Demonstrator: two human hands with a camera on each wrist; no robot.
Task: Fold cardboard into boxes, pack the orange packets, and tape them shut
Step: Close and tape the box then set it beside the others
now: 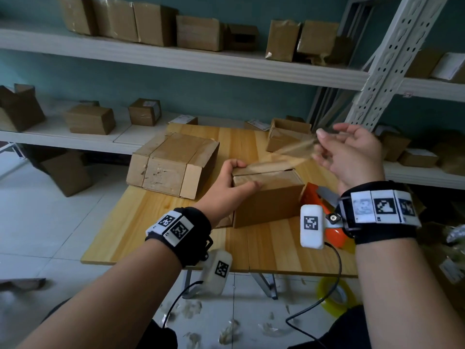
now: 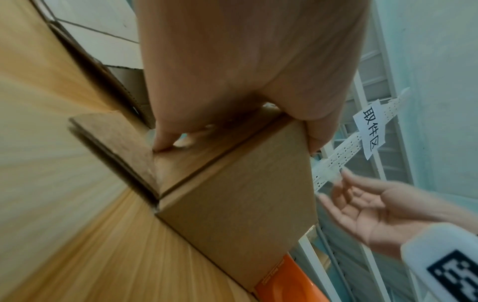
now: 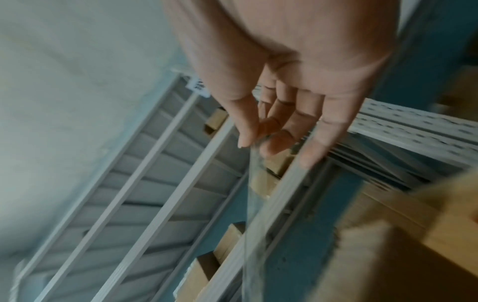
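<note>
A small brown cardboard box (image 1: 269,197) stands on the wooden table (image 1: 156,222). My left hand (image 1: 234,180) grips its top left corner, fingers over the top edge and thumb on the front face; the left wrist view shows the same box (image 2: 240,204). A strip of clear tape (image 1: 284,153) stretches from the box's top up to my right hand (image 1: 349,152), raised above and right of the box. The right wrist view shows thumb and fingers pinching the tape (image 3: 254,194). An orange tape dispenser (image 1: 319,197) lies right of the box. No orange packets are visible.
A larger taped box (image 1: 173,165) lies at the table's back left, an open small box (image 1: 286,134) at the back right. White shelves (image 1: 176,59) with several boxes stand behind. A tape roll (image 1: 334,295) and paper scraps lie on the floor.
</note>
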